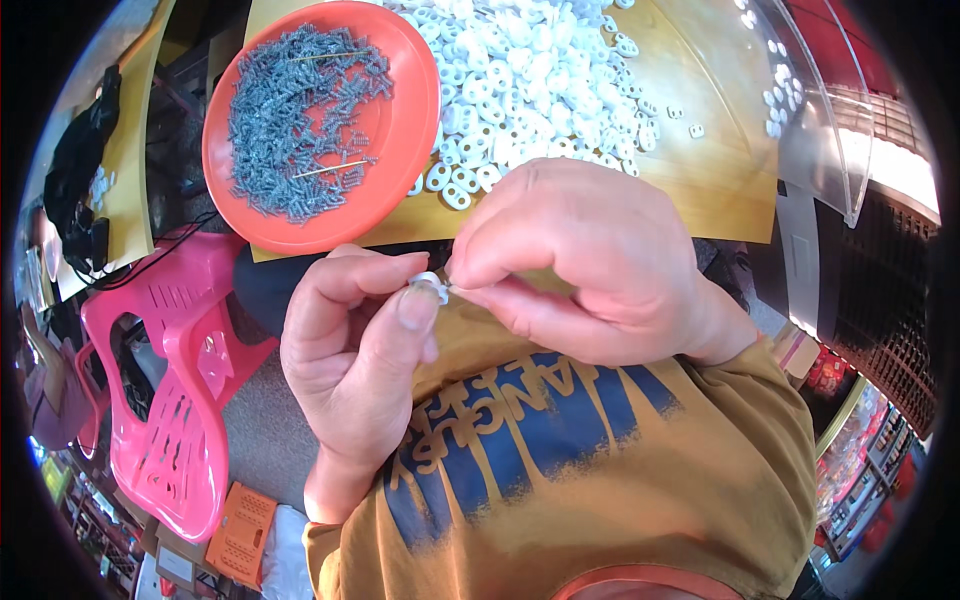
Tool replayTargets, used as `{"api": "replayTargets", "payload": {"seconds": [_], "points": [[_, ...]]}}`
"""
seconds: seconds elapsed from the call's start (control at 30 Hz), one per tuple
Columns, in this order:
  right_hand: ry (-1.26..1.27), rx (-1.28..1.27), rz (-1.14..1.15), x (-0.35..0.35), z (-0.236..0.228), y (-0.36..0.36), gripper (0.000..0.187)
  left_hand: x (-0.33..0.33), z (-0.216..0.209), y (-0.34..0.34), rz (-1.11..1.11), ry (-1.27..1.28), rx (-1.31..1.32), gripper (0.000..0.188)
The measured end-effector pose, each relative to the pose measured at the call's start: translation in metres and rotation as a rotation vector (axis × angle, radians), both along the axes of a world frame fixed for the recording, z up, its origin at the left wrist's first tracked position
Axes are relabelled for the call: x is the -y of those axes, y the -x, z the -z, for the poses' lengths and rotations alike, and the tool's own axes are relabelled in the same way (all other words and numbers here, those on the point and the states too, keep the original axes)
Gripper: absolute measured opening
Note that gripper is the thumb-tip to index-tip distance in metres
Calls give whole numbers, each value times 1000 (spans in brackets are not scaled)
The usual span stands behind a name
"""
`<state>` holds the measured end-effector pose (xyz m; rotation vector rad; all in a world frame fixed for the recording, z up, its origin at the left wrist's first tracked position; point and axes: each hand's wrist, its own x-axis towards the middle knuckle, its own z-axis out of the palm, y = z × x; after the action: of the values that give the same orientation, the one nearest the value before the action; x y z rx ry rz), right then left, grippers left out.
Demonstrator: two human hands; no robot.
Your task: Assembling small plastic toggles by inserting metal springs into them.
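My left hand point(365, 350) pinches a small white two-holed plastic piece point(428, 286) between thumb and fingers, above my lap. Thumb and forefinger of my right hand point(590, 265) are pressed together right beside that piece. Whatever lies between those right fingertips is too small to make out. Beyond the left hand, a red-orange round plate point(408, 150) bears a heap of small grey metal coil springs point(290, 120) and two thin yellowish sticks. Past the right hand, a big pile of similar white pieces point(520, 80) covers part of the table.
The yellow-brown tabletop point(720, 200) ends just beyond my hands. A clear plastic bin point(835, 130) stands at the far right, with loose white pieces near it. At left is a pink plastic chair point(175, 430); an orange crate point(240, 530) sits on the floor.
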<state>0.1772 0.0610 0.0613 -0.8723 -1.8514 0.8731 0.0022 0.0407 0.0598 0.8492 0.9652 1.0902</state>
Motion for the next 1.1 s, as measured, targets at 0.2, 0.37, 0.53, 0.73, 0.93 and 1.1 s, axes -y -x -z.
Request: {"api": "replayTargets", "payload": {"seconds": [0.2, 0.37, 0.53, 0.73, 0.93, 1.1], "points": [[-17, -23, 19, 1, 0, 1, 21, -3, 1, 1, 10, 77, 91, 13], [75, -55, -19, -1, 2, 1, 21, -4, 3, 0, 16, 69, 142, 13], [43, -13, -27, -3, 2, 2, 22, -4, 1, 2, 16, 34, 38, 12], [-47, 35, -15, -5, 3, 5, 23, -1, 13, 8, 53, -287, -318, 14], [-26, 34, 4, -5, 4, 7, 21, 1, 9, 2, -17, -88, -88, 15], [78, -15, 8, -5, 1, 5, 18, -1, 7, 4, -5, -98, -72, 15]]}}
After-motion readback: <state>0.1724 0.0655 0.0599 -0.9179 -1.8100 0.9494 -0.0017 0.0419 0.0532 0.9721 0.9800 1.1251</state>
